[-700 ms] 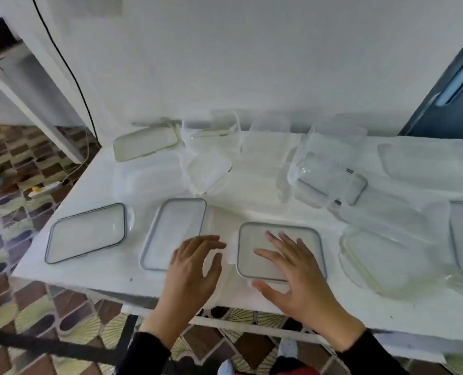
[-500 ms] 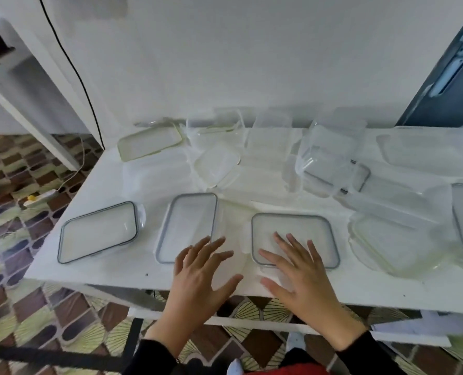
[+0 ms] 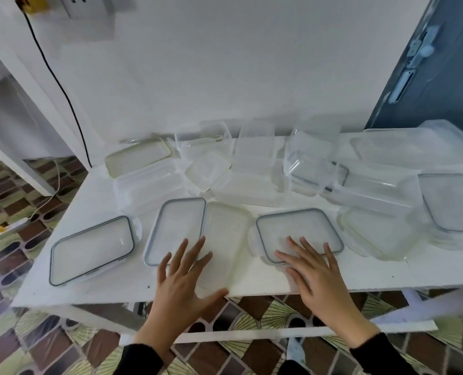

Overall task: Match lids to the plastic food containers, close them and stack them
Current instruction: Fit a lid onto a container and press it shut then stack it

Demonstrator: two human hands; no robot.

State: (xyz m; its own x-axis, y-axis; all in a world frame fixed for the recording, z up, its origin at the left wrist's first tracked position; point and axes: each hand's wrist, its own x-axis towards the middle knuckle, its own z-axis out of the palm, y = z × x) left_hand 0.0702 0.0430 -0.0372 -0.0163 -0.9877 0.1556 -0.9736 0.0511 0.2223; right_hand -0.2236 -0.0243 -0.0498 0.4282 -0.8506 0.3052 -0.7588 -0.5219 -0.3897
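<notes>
Clear plastic containers and lids cover a white table (image 3: 373, 274). Along the front lie a grey-rimmed rectangular lid (image 3: 92, 249), a second grey-rimmed lid (image 3: 176, 226), a clear lid (image 3: 225, 239) and a squarer grey-rimmed lid (image 3: 298, 228). My left hand (image 3: 183, 277) is spread flat, its fingertips over the near corner of the second lid. My right hand (image 3: 316, 272) is spread too, fingertips on the near edge of the square lid. Neither hand holds anything. Open containers (image 3: 310, 161) crowd the back.
A yellow-rimmed lid (image 3: 137, 156) lies at the back left, another grey-rimmed lid (image 3: 452, 201) at the far right. A black cable (image 3: 60, 85) runs down the wall. A blue door (image 3: 427, 69) stands at the right. Patterned floor tiles show below the table's front edge.
Both hands have drawn back toward the table's front edge and spread flatter. The view has tilted up, showing more wall.
</notes>
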